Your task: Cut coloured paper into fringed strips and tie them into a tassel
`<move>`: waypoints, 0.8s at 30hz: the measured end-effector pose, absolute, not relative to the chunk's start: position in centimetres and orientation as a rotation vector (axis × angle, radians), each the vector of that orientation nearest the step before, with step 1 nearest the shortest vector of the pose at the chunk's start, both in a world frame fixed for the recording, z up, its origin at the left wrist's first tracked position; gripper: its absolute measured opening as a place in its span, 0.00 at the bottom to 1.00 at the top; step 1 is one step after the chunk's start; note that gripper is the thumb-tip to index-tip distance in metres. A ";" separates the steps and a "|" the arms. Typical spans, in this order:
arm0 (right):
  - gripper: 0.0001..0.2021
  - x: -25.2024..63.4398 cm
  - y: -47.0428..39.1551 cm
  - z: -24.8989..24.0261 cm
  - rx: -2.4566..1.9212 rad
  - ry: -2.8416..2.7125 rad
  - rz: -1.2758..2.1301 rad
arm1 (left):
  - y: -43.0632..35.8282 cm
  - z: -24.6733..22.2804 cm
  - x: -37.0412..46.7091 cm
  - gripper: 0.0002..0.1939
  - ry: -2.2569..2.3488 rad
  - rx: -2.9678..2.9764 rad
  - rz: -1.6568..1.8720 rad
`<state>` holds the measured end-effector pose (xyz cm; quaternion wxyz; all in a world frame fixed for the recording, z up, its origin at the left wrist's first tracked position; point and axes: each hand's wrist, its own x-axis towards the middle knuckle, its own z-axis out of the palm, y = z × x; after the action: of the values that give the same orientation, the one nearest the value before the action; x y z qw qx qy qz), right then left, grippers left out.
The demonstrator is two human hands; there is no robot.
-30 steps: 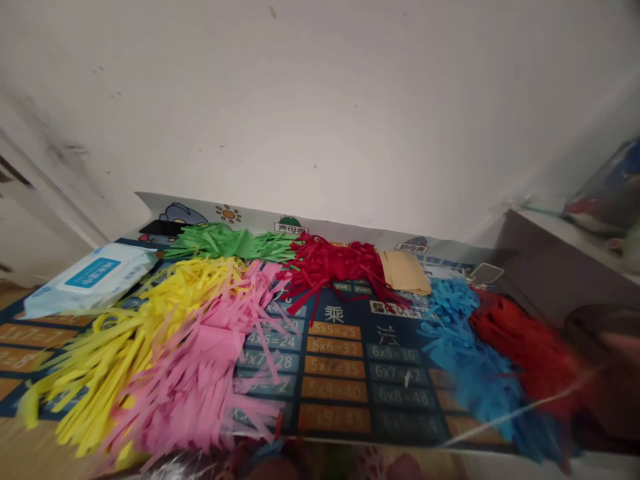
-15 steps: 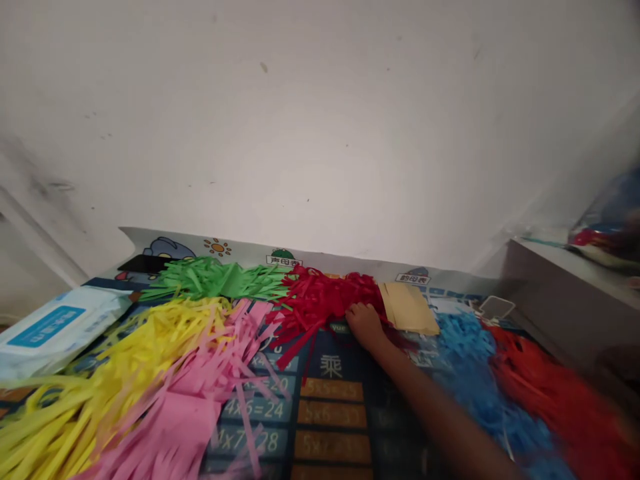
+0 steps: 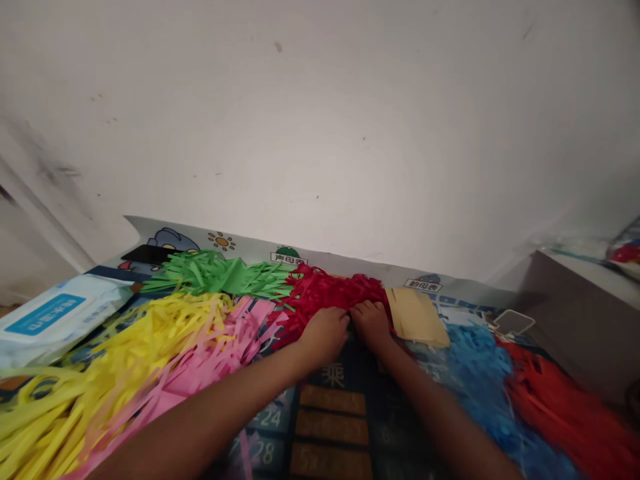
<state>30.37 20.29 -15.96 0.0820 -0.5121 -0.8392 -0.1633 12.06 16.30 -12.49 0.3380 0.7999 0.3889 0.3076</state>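
Observation:
A bundle of dark red fringed crepe paper (image 3: 335, 290) lies across the far middle of the table. My left hand (image 3: 326, 333) is at its near edge, fingers bent inward and closed on the paper. Close beside it, my right hand (image 3: 371, 325) has its fingers curled over the same edge. The fingertips almost meet, and what is between them is partly hidden. To the left of the red bundle is green fringed paper (image 3: 225, 275). A tan paper stack (image 3: 417, 317) lies just right of my right hand.
Yellow (image 3: 150, 340) and pink fringed paper (image 3: 200, 367) spread at left beside a wet-wipes pack (image 3: 60, 320). A black phone-like slab (image 3: 153, 254) lies behind. Blue (image 3: 480, 360) and orange-red fringed paper (image 3: 555, 393) lie at right, by a grey box-like unit (image 3: 575, 313). A wall stands behind.
My left hand has come in from the lower left and reached the red paper. My right hand stays at the red paper. The view has shifted slightly.

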 end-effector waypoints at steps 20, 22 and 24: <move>0.05 29.8 18.5 -10.6 -1.411 -2.205 -0.100 | 20.9 -11.5 14.0 0.16 1.364 2.700 0.771; 0.09 28.3 16.6 -11.2 -1.409 -2.090 -0.034 | 21.4 -11.4 14.3 0.15 1.394 2.650 0.838; 0.12 26.5 15.1 -12.6 -1.400 -1.958 0.069 | 21.9 -11.0 14.0 0.18 1.447 2.573 0.922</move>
<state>26.52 15.13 -12.63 0.3589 -0.5426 -0.7590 0.0268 14.02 21.85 -11.04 0.0244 0.8318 0.4676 0.2982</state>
